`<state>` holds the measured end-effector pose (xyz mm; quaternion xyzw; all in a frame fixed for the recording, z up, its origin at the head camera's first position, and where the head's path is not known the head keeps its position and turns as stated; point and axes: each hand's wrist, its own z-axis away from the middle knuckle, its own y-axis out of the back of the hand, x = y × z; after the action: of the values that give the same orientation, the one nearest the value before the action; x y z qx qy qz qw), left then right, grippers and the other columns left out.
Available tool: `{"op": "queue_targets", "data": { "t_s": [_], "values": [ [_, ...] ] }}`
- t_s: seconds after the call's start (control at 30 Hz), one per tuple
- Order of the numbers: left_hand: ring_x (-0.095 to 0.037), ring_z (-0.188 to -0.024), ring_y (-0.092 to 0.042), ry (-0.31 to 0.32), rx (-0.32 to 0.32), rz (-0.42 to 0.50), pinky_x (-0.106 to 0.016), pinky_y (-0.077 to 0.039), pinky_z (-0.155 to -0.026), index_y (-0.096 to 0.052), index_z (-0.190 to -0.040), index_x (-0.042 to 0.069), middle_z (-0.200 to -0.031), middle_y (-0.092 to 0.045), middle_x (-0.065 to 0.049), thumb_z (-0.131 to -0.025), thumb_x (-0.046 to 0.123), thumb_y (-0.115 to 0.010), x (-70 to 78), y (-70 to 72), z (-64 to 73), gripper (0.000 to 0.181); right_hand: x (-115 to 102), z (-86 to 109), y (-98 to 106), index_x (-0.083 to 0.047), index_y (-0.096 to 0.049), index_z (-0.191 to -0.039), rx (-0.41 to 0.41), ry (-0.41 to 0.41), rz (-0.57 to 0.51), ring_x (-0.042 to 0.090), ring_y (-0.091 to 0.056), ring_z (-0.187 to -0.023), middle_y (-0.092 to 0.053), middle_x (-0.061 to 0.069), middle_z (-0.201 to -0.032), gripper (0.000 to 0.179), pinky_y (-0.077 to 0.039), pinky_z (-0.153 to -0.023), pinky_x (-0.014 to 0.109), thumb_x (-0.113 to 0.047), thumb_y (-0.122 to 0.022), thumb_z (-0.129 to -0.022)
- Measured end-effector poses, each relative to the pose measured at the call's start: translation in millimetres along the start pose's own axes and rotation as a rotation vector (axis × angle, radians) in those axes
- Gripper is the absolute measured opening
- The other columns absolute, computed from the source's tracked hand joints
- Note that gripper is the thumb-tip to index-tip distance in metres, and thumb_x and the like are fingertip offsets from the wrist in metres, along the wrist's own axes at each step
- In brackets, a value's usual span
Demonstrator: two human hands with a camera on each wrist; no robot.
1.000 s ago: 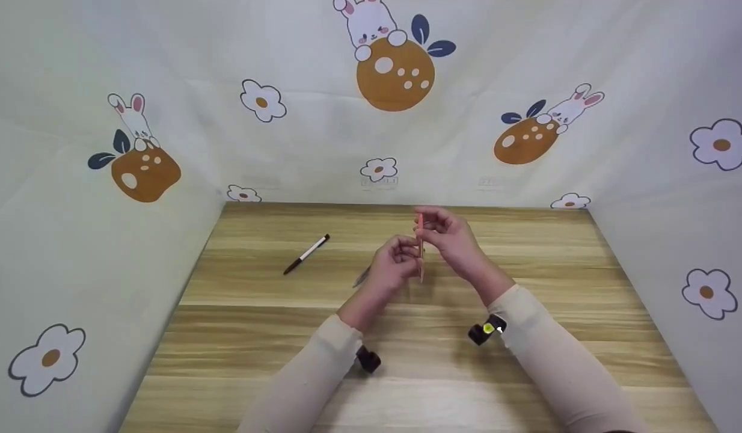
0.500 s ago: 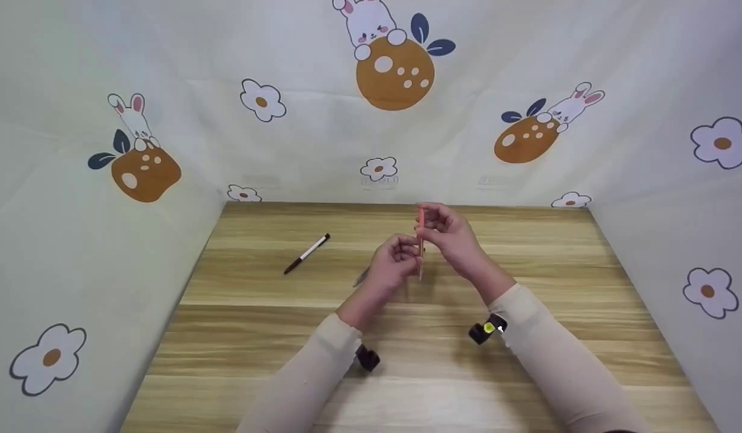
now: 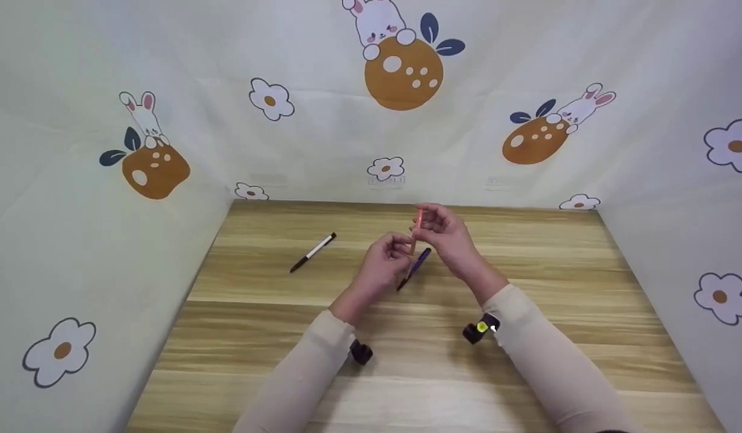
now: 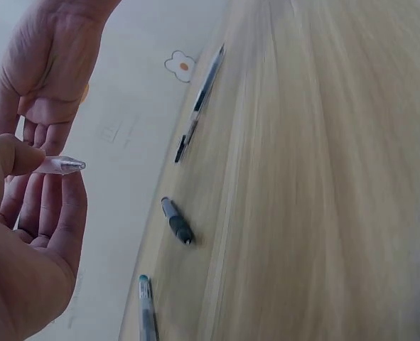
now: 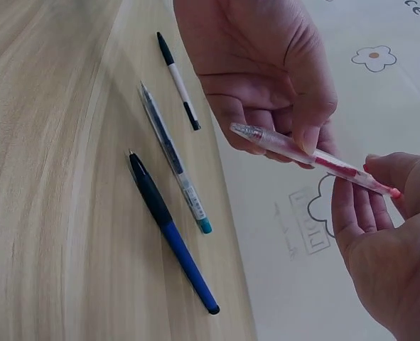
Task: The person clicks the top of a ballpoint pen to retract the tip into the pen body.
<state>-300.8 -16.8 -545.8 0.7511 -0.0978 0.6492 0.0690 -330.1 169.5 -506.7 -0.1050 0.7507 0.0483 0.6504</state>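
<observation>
Backing everything, a pale printed cloth (image 3: 323,144), with a wood-grain worktop (image 3: 226,349) in front. Both hands together near its far half. Left hand (image 3: 385,261): thumb and fingers pinching the red-ink gel pen (image 5: 334,165) toward its clear tip. Right hand (image 3: 448,236): fingers pinching the same pen at its pinkish rear end (image 5: 396,192). Pen held aslant in the air, off the worktop.

On the wood, right wrist view: blue pen with black grip (image 5: 178,241), clear pen with teal end (image 5: 172,156), black-and-white pen (image 5: 176,82), well apart from the hands. Blue one shows just beyond the left fingers from overhead.

Risks, as judged: barrel looks slick and thin; both pinches easing together would drop it, perhaps onto the blue pen, which could roll. Rear pinch is slight, so a tug could slip it. Nib out or in, cannot tell; if out, ink may mark the left fingers.
</observation>
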Motion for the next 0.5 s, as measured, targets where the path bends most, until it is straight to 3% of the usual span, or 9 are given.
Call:
{"op": "queue_targets", "data": {
  "t_s": [0.13,0.3,0.5],
  "values": [
    [-0.017,-0.093,-0.065,-0.013,0.002,-0.063,-0.024,-0.057,-0.080,-0.068,-0.124,-0.006,-0.105,-0.069,-0.011,-0.090,-0.015,-0.067,-0.4,8.7,-0.2,0.035,4.2,-2.7,-4.0,-0.001,-0.063,-0.146,-0.004,0.007,-0.031,0.045,-0.069,-0.122,-0.070,0.012,-0.119,0.048,-0.062,-0.099,0.038,0.010,-0.074,-0.100],
    [-0.019,-0.096,-0.065,-0.010,0.010,-0.111,-0.026,-0.057,-0.082,-0.069,-0.124,-0.003,-0.106,-0.068,-0.010,-0.092,-0.012,-0.069,0.9,17.2,2.5,0.033,8.9,-5.9,-11.9,0.001,-0.063,-0.145,0.010,0.001,-0.053,0.032,-0.073,-0.114,-0.071,0.012,-0.118,0.048,-0.062,-0.099,0.039,0.012,-0.074,-0.099],
    [-0.017,-0.095,-0.064,0.005,0.029,-0.141,-0.026,-0.056,-0.082,-0.070,-0.122,-0.002,-0.105,-0.068,-0.009,-0.093,-0.012,-0.070,1.3,26.8,5.3,0.031,14.1,-9.2,-21.4,-0.002,-0.064,-0.145,0.018,-0.021,-0.065,0.029,-0.074,-0.114,-0.073,0.013,-0.118,0.049,-0.063,-0.098,0.039,0.010,-0.076,-0.099]
  ]
}}
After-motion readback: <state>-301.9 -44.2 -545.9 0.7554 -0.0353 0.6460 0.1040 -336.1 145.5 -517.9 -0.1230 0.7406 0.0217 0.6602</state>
